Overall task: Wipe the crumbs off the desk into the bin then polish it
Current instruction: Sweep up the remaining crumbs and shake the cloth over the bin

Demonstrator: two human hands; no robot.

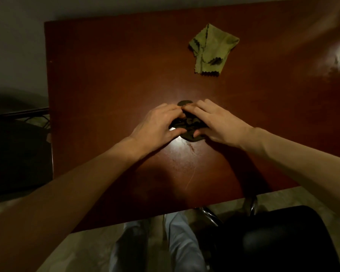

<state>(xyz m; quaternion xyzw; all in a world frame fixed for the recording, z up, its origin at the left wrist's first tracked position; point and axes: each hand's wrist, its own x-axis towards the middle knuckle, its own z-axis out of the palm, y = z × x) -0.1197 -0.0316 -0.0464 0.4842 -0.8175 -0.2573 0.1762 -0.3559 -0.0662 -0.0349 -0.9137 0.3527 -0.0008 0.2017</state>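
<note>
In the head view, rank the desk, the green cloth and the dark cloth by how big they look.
1. Desk
2. Green cloth
3. Dark cloth, smallest as seen; it is bunched and partly hidden, gripped by the left hand and right hand, so unsure.

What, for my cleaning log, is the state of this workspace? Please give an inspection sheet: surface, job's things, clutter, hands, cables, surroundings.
Surface: dark wooden desk, glossy with glare; faint specks and a smear on the near side of the hands, too dim to say whether they are crumbs.
Job's things: dark cloth bunched at mid-desk; green cloth lying crumpled farther back; no bin clearly seen.
Clutter: nothing seen.
Hands: left hand and right hand both grip the dark cloth.
Cables: nothing clearly seen; the left side is too dark to tell.
Surroundings: black chair at front right; dark shape left of the desk, unidentifiable.
</note>
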